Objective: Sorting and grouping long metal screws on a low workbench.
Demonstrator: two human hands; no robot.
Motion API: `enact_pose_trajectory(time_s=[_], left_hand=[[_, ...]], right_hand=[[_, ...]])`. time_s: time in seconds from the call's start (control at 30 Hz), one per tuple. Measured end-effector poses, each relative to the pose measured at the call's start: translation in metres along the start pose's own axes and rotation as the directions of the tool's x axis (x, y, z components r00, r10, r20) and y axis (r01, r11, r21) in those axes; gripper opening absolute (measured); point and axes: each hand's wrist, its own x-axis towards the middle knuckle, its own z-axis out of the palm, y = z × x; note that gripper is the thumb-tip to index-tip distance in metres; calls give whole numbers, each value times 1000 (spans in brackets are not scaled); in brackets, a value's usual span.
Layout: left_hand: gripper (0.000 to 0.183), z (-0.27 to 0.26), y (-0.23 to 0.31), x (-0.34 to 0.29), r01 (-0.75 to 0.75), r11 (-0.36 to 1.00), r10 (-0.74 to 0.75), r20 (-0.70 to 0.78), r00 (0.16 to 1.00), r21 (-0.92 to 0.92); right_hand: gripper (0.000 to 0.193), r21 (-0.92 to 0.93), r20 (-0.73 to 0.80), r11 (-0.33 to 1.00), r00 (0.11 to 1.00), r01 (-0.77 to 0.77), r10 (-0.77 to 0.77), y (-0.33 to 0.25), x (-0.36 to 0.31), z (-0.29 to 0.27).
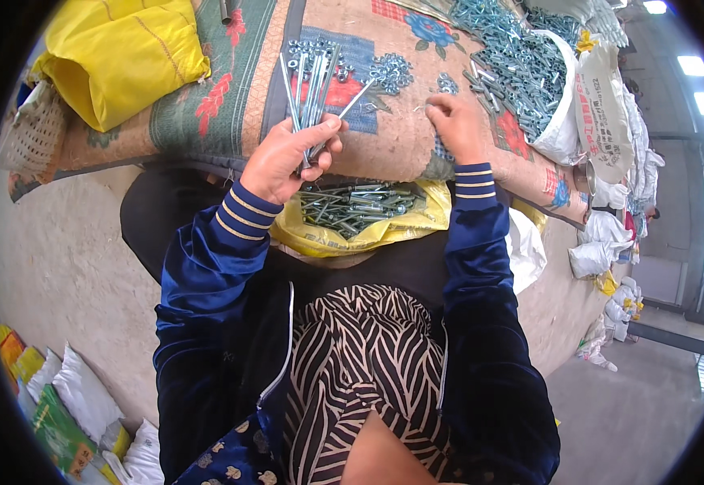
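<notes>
My left hand (291,158) is closed around a bundle of long metal bolts (313,97), fanned out and pointing away from me. One of them leans out to the right, toward a small heap of washers or nuts (392,73). Behind the bundle, loose nuts (342,69) lie on the patterned cloth (404,149). My right hand (458,129) is low over the cloth, its fingers curled together beside a smaller cluster of metal pieces (446,83). Whatever those fingertips hold, if anything, is too small to make out. Below the cloth's edge, a yellow sack (311,238) holds many bolts (360,208).
A large pile of metal sleeves or bolts (521,73) spreads at the far right, partly in a white sack (566,105). Another yellow sack (126,61) lies at the far left. White bags (602,242) stand along the right, and more bags (85,392) sit on the floor at lower left.
</notes>
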Motion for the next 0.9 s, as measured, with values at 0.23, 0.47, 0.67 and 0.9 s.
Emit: enact_pose_trajectory(time_s=[0.23, 0.47, 0.67, 0.9], left_hand=[[19, -3, 1, -4, -1, 1000, 1, 7, 1000, -2], [17, 0, -1, -5, 16, 999, -17, 41, 999, 33], [18, -2, -1, -5, 5, 1000, -6, 69, 998, 23], [19, 0, 4, -8, 47, 997, -40, 94, 995, -68]], right_hand=[[14, -400, -7, 890, 971, 217, -239, -15, 5, 3], [14, 814, 113, 546, 976, -199, 188, -85, -6, 0], [18, 898, 200, 361, 965, -250, 170, -113, -13, 9], [19, 109, -340, 916, 881, 386, -330, -142, -13, 12]])
